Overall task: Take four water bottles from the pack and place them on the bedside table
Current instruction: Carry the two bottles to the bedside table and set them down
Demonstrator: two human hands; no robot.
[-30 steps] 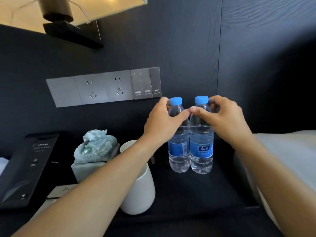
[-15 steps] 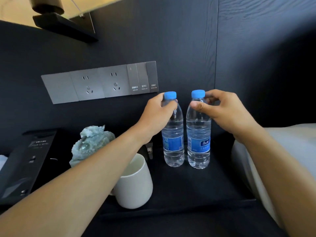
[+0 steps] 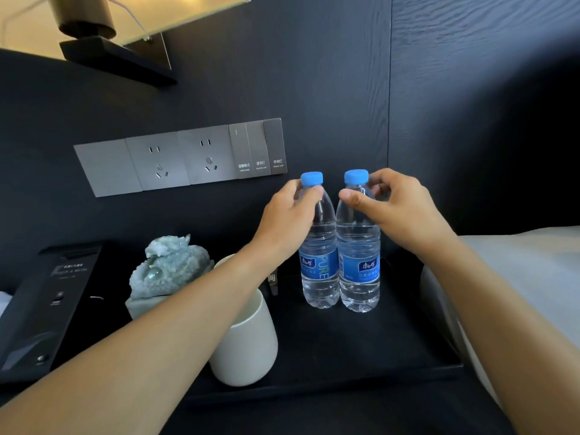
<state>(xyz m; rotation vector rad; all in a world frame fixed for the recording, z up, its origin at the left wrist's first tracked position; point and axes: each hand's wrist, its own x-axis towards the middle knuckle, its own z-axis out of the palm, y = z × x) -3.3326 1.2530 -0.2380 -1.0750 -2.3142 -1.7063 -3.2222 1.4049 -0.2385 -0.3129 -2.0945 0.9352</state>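
Observation:
Two clear water bottles with blue caps and blue labels stand upright, side by side and almost touching, at the back of the black bedside table. My left hand grips the neck of the left bottle, thumb in front just under the cap. My right hand pinches the neck of the right bottle in the same way. Both bottles rest on the table top. The pack is out of view.
A white mug stands under my left forearm, with a pale green stone ornament behind it. A black phone unit sits at far left. A socket panel and lamp are on the wall; the bed lies right.
Half a second ago a gap showed between the two bottles; now they stand close together. Both hands have stayed on the necks.

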